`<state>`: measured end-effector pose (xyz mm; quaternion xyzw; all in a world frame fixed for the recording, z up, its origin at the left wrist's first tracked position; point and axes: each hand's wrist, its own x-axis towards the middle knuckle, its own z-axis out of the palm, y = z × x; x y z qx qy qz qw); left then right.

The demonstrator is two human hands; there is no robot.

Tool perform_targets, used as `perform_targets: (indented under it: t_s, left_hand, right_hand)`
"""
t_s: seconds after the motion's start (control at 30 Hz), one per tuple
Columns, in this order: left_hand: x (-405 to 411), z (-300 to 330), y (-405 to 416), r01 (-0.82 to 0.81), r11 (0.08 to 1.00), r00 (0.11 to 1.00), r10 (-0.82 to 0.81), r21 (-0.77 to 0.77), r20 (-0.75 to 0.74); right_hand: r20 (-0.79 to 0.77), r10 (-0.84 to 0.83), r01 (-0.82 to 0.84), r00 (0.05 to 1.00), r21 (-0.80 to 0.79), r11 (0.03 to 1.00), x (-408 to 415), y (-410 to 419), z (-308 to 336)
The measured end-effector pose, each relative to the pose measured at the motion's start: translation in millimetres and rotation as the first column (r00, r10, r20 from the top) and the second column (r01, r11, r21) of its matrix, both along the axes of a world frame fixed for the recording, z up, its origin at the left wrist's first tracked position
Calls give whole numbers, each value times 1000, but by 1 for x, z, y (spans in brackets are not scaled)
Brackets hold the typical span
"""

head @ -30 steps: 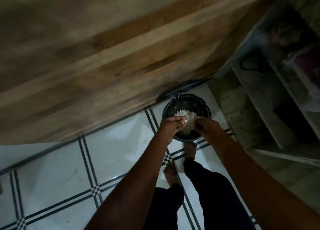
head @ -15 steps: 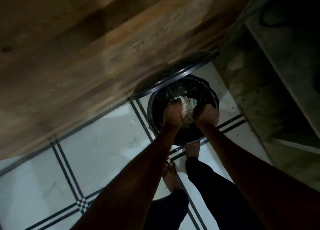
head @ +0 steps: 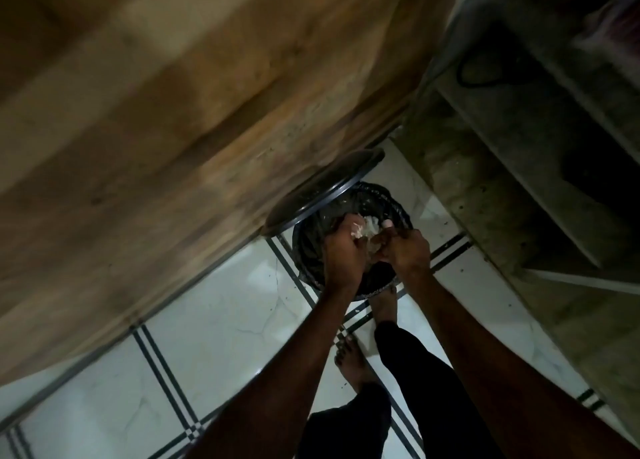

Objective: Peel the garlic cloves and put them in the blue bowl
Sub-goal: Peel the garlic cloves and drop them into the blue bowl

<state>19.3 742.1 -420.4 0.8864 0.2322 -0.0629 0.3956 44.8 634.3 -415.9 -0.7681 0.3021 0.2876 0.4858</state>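
Wooden panelling (head: 166, 119) across the upper left of the view, blurred and dim. White floor tiles (head: 221, 323) with dark double lines below, meeting the wood along a diagonal edge. Grey concrete shelving (head: 540, 167) at the right, very dark, contents too murky to name. Two bare forearms reaching in from the bottom edge, black trouser legs (head: 408, 382) and bare feet between them on the tiles. Round bin lined with a black bag (head: 308, 247) on the floor against the wood, lid (head: 322, 188) tipped up behind it, one foot at its front rim. Left hand (head: 343, 247) and right hand (head: 405, 250) close together directly over the bin's mouth, fingers of both curled. Pale clump of garlic skins (head: 367, 230) bunched between the two hands, pinched at the left fingertips and touching the right fingers, held above the bag's opening. Blue bowl and peeled cloves nowhere in view.
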Motion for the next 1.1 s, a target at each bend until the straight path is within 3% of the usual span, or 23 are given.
perform_targets:
  t_s: [0.17, 0.27, 0.53, 0.77, 1.1]
  left_hand:
    - [-29, 158, -16, -41, 998, 979, 51, -54, 197]
    - [-43, 253, -33, 127, 988, 950, -97, -83, 296]
    - [-78, 444, -135, 417, 878, 844, -279, -234, 458]
    - [-106, 501, -283, 632, 750, 707, -454, -197, 542]
    - [-170, 483, -550, 773, 577, 630, -651, -263, 423]
  right_hand:
    - [184, 124, -125, 975, -7, 992, -26, -40, 152]
    - [367, 162, -148, 916, -67, 987, -42, -72, 255]
    - [587, 172, -24, 791, -252, 967, -113, -192, 457]
    - [646, 38, 207, 763, -300, 931, -186, -340, 513]
    - [627, -265, 467, 733, -181, 866, -281, -579, 495]
